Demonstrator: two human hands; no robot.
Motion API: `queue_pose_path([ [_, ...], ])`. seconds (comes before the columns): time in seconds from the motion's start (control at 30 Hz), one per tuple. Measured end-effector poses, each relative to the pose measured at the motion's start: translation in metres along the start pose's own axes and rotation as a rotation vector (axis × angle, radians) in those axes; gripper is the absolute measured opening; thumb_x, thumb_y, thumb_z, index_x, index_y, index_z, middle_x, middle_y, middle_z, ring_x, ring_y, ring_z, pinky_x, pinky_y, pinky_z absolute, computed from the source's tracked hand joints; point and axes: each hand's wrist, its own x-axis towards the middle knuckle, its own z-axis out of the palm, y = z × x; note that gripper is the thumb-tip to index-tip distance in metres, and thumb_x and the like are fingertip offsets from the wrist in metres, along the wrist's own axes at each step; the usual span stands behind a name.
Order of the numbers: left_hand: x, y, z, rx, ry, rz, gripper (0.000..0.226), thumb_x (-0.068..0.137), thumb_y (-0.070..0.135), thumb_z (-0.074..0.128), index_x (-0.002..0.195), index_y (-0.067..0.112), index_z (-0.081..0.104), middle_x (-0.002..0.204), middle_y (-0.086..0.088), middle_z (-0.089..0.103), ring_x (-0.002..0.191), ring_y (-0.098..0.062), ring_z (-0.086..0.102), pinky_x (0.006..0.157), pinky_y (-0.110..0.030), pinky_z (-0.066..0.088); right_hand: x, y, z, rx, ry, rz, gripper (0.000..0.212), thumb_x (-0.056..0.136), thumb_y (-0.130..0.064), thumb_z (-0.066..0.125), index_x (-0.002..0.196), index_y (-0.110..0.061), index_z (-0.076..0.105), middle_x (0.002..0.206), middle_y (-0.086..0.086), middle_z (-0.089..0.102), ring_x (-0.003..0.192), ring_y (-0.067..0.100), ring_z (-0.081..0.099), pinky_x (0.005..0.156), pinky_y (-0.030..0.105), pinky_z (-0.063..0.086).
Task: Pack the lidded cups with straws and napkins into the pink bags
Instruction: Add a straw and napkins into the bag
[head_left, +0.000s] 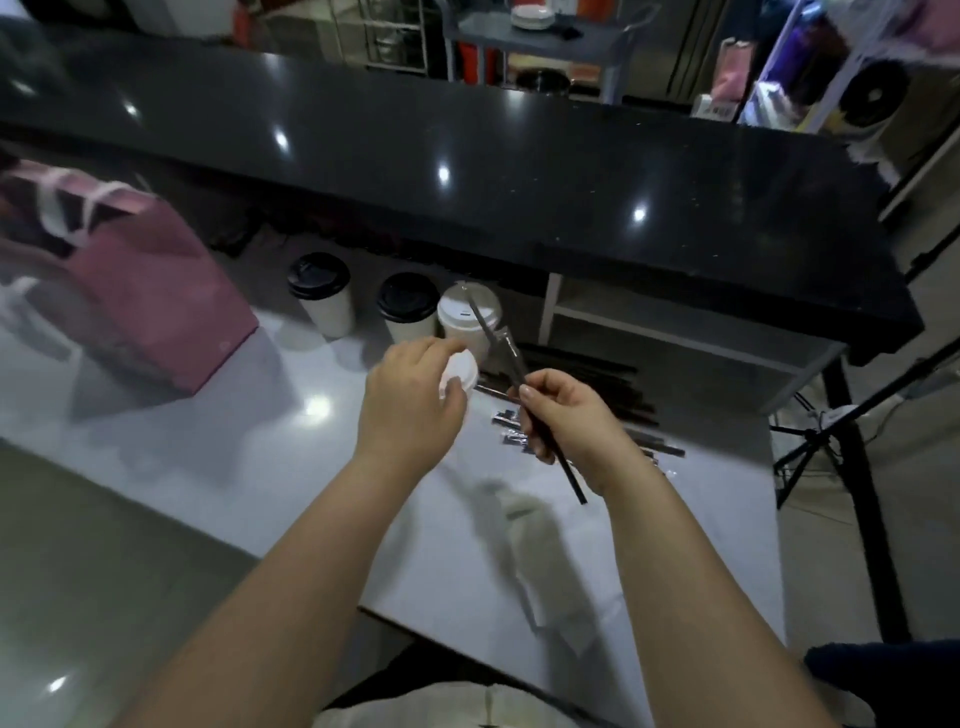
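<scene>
café service area; black bar counter (467, 156); lidded takeaway cups (324, 296); wrapped straws (597, 384); stacked plates (532, 18)

Pink bag (156, 291), pale pink handles. Two cream cups with black lids (318, 275) (408, 297); third cup with white lid (467, 310). White lid (460, 371) at left hand. Black straw (545, 436) in right hand (clear wrapper at upper end). Black straws (597, 384) heaped on glossy white tabletop (260, 467). Speckled black counter (467, 171) behind.
</scene>
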Motion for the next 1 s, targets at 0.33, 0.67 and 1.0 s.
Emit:
queue_pose_path([
  [0.33,-0.087,-0.090,-0.083,0.076,0.120,-0.250,0.036,0.085,0.006,0.063,0.120,0.014,0.065,0.118,-0.004,0.066,0.109,-0.029,0.057,0.091,-0.044,0.045,-0.011,0.014,0.138,0.028,-0.231,-0.011,0.025,0.098,-0.024,0.056,0.081,-0.006,0.055,0.055,0.011,0.059,0.040,0.023,0.055,0.039,0.024,0.042],
  [0.67,-0.150,-0.214,-0.182,0.085,0.132,-0.316,0.037,0.085,0.007,0.061,0.121,0.014,0.065,0.116,-0.003,0.066,0.109,-0.027,0.055,0.089,-0.043,0.047,-0.019,0.041,0.306,-0.020,-0.266,-0.016,0.014,0.096,-0.003,0.054,0.106,0.004,0.061,0.073,0.012,0.069,0.055,0.022,0.061,0.047,0.026,0.046],
  [1.0,-0.181,-0.347,-0.256,0.233,0.031,-0.304,0.037,0.081,0.012,0.063,0.119,0.014,0.065,0.113,-0.004,0.066,0.109,-0.029,0.057,0.087,-0.040,0.040,-0.015,0.051,0.470,-0.162,-0.298,0.043,0.017,0.101,-0.021,0.050,0.104,-0.009,0.062,0.058,-0.004,0.048,0.045,0.010,0.037,0.044,0.023,0.030],
])
